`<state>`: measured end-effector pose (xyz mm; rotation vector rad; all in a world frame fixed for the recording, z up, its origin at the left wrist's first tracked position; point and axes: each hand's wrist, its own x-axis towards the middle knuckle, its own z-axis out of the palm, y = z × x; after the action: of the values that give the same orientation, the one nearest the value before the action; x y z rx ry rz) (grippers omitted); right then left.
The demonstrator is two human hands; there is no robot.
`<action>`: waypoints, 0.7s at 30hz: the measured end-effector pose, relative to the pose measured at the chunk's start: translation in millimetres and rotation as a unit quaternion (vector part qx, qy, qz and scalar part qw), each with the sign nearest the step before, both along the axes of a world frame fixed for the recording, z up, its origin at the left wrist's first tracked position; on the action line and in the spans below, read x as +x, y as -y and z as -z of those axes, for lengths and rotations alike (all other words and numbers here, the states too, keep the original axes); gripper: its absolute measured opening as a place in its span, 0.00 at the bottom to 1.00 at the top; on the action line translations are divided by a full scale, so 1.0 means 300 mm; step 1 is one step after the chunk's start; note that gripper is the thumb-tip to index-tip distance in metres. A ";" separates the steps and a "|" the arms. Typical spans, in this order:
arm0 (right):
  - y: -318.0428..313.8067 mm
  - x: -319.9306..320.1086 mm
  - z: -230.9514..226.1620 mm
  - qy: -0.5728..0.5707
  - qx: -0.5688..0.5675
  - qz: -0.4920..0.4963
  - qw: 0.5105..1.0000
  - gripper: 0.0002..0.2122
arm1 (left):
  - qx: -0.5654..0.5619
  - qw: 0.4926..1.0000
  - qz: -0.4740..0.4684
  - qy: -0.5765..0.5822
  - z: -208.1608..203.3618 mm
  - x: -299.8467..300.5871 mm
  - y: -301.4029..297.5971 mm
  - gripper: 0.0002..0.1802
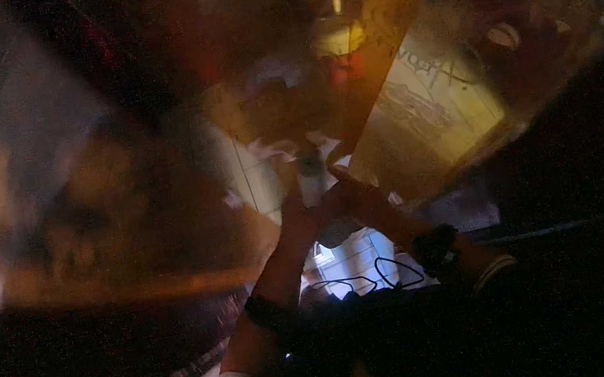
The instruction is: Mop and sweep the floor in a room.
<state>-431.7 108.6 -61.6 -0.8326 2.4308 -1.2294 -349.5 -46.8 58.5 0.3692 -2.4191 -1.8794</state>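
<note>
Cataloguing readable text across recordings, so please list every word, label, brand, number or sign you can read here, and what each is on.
None is legible.
Dark, curving, script-like strokes on the flat, yellow-lit panel at right: too blurred to read.
Fainter outlined marks below them: writing or drawing, cannot tell.
Around the bare left hand and bare right hand: no readable text.

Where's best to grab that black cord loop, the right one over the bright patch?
Take the black cord loop by its rounded far bend, probably coming from the far side: that bend shows against the bright patch, while the near part runs into darkness.
</note>
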 end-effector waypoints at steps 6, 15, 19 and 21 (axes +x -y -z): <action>0.007 -0.306 -0.247 -0.067 0.099 0.180 0.976 0.24 | 0.055 0.976 0.208 0.027 0.012 -0.388 0.247 0.23; -0.413 -1.054 -0.237 -0.411 0.278 0.483 0.721 0.17 | 0.149 0.982 0.034 -0.110 -0.126 -0.846 0.657 0.23; -0.547 -1.073 -0.392 -0.321 -0.023 0.621 0.715 0.19 | 0.200 0.958 -0.148 -0.140 -0.059 -0.812 1.028 0.24; -0.525 -1.221 -0.350 -0.122 -0.207 0.687 0.685 0.19 | 0.142 0.937 -0.270 -0.171 -0.053 -0.795 1.108 0.25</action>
<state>-798.0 266.1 43.4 1.2409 2.9281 -2.2071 -587.9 -379.2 74.3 0.5904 -1.6149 -1.8360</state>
